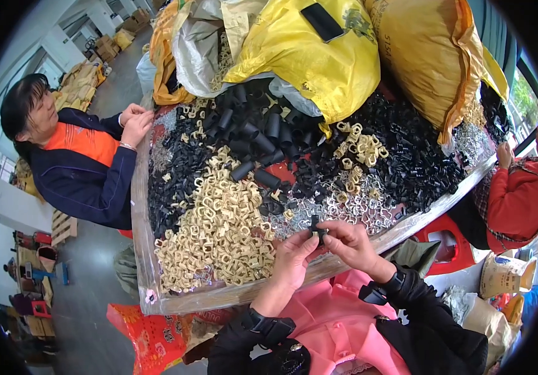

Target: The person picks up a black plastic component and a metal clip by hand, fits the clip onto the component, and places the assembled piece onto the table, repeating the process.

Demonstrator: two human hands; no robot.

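Containers, as I view them through the head camera: one desk (140,250) with a raised wooden rim, holding loose parts in heaps. Beige clips (209,225), a large pile, near left corner. Black tubes (273,127), middle, below a yellow bag (319,69); that bag is bulging, its contents hidden from me, with a dark phone (322,22) lying on top. Small black parts (416,147), spread wide on the right and also on the left. Silver wire loops (372,209), scattered at the near edge, just beyond the hands. One white sack (197,59), far side, beige pieces showing beside its mouth. One golden sack (422,56), far right, full, contents unseen.

Hands, two. The black clip (315,230) is held above the desk's near edge, between both. Left hand (292,257): reaching up from below, thumb and fingers pinching the clip from its left. Right hand (351,249): wrist bent inward, palm down, thumb and forefinger closed on the clip's right side. Both forearms come in from the lower edge, wrists strapped in black.
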